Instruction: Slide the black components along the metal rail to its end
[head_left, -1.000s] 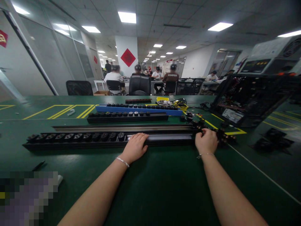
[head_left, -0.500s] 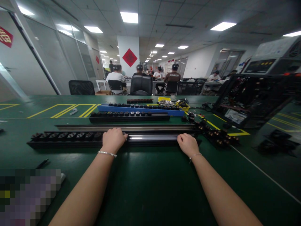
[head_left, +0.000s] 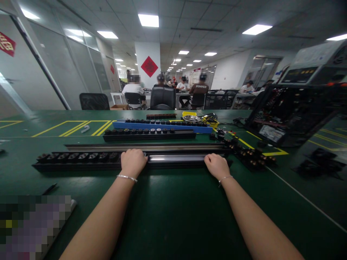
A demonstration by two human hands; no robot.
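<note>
A long black channel (head_left: 173, 165) lies across the green table in front of me, with a row of black socket modules (head_left: 82, 156) set in its left part. Its right part shows a shiny bare metal inside. My left hand (head_left: 134, 162) is closed over the channel just right of the visible modules; its fingertips, and whatever is under them, are hidden. Near the right end, my right hand (head_left: 217, 165) grips the same channel with bent fingers. Directly behind runs a second channel (head_left: 146, 147) without modules. Loose socket modules (head_left: 253, 155) lie heaped beyond my right hand.
Farther back are another black socket strip (head_left: 149, 135), a blue strip (head_left: 162, 126) and a yellow tray (head_left: 189, 114). An open computer case (head_left: 284, 115) stands at right. A pen (head_left: 50, 188) lies at left, near a blurred-out item (head_left: 35, 227). People sit at desks behind.
My left hand has shifted slightly to the right along the channel. My right hand stays in place, and the strips look almost unmoved.
</note>
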